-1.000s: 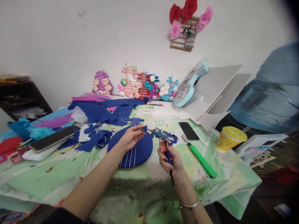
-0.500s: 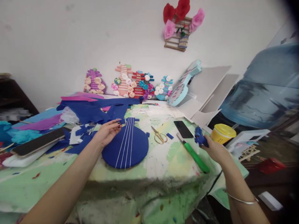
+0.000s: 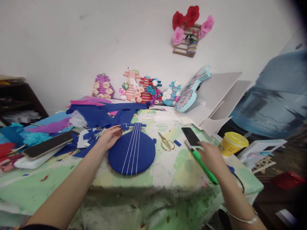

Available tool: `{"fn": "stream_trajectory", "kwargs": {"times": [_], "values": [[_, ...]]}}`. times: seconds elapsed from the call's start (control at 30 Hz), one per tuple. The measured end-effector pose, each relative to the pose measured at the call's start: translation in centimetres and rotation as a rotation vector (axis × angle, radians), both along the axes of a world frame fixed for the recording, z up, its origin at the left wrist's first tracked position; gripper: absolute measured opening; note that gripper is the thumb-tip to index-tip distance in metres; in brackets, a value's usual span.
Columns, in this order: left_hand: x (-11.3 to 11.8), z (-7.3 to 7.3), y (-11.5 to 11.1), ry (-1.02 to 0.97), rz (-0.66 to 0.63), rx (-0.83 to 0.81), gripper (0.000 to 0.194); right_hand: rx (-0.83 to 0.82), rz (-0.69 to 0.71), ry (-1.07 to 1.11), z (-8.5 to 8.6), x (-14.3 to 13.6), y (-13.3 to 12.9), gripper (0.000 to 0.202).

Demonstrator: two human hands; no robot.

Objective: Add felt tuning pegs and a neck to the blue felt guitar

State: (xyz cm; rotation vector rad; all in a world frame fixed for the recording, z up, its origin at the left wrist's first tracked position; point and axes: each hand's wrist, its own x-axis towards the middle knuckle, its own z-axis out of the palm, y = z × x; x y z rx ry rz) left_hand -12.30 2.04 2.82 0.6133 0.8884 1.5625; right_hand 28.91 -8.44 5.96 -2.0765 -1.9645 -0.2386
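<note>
A round blue lute-shaped craft (image 3: 131, 153) lies flat, white strings running up to its narrow neck. At the left of the neck, my left hand (image 3: 110, 137) pinches the end of a small blue strip (image 3: 125, 126), with a thin white thread by it. My right hand (image 3: 211, 156) holds nothing visible, fingers reaching leftward and somewhat blurred. Beneath it lies a cutter with a green handle (image 3: 203, 167), and a black phone (image 3: 190, 136) is just beyond. A blue glue gun (image 3: 231, 169) with a black cord lies right of my right wrist, partly hidden.
Gold-handled scissors (image 3: 166, 142) and a small blue piece (image 3: 177, 143) lie mid-table. Blue fabric (image 3: 103, 111) and a dark phone on a white object (image 3: 50, 145) are left. A yellow tub (image 3: 233, 143) stands right. Several decorated instruments (image 3: 146, 89) lean at the wall.
My right hand has let go of the glue gun, which now lies on the table, and has moved left over the cutter. My left hand stays at the neck's left side. The view has shifted slightly.
</note>
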Motion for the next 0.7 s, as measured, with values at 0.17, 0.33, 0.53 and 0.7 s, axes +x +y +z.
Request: {"fn": "stream_trajectory", "kwargs": {"times": [0.17, 0.33, 0.53, 0.7], "values": [[0.5, 0.2, 0.4, -0.036, 0.023, 0.031, 0.012, -0.184, 0.375, 0.506, -0.6, -12.3, 5.4, 0.025], [0.2, 2.0, -0.1, -0.079, 0.050, 0.054, 0.009, -0.242, 0.360, 0.511, -2.7, -18.2, 11.1, 0.029], [0.6, 7.7, -5.0, -0.291, -0.084, 0.075, 0.019, -0.309, 0.368, 0.618, -4.2, -18.8, 14.0, 0.020], [0.6, 12.3, -11.7, -0.455, -0.235, 0.438, 0.017, -0.312, 0.376, 0.716, -5.0, -18.4, 13.8, 0.022]]}}
